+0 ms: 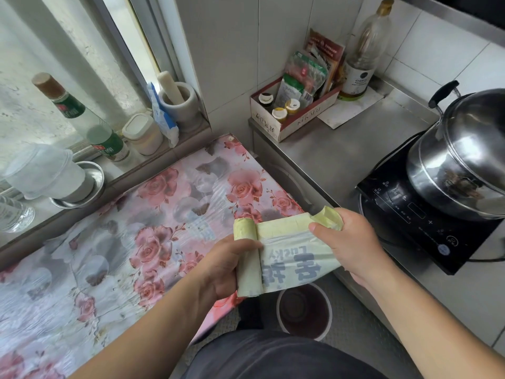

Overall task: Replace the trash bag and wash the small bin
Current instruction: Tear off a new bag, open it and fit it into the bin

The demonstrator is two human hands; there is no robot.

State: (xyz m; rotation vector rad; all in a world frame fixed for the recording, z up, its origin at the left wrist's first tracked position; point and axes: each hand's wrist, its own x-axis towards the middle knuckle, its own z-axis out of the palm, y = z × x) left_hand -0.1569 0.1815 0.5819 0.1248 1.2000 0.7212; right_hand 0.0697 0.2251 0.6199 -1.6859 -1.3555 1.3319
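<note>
Left hand (231, 265): grips yellow bag roll (247, 258). Right hand (348, 242): pinches unrolled bag end (326, 218), sheet taut betw. hands. Small bin (304, 310): on floor below, unlined, betw. floral worktop (123, 228) front corner & steel counter (322, 157) edge; narrow gap. Induction hob (415, 214) w/ pot (461, 160): at counter's front edge.

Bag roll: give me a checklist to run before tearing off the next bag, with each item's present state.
1. Left hand has a grip on the roll: ok.
2. Right hand pinches the free bag end: ok.
3. Bag unrolled flat between the hands: ok.
4. Tear line found: cannot tell, no perforation visible.
5. Bin on the floor below holds no bag: ok.
6. Bin clean and dry: cannot tell.
</note>
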